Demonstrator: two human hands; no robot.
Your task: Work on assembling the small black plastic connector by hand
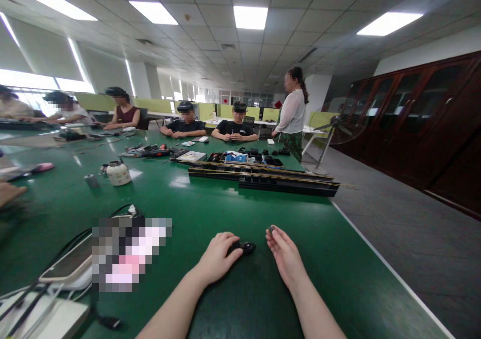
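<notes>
My left hand (220, 257) rests low over the green table (233, 209), its fingers and thumb closed round one end of a small black object (247, 248). The other end of that object sticks out to the right, towards my right hand. A short gap to the right, my right hand (284, 253) is raised a little with the palm turned inward. Its thumb and fingertips pinch a small grey piece (271, 230). The two hands do not touch. What exactly the black object is cannot be made out.
Long black rails (289, 185) with thin rods lie across the table ahead. A patterned jar (118, 173) and a grey cylinder (90, 181) stand at left. Cables and a power bank-like device (67, 264) lie nearer. Several people sit beyond; one person (295, 109) stands.
</notes>
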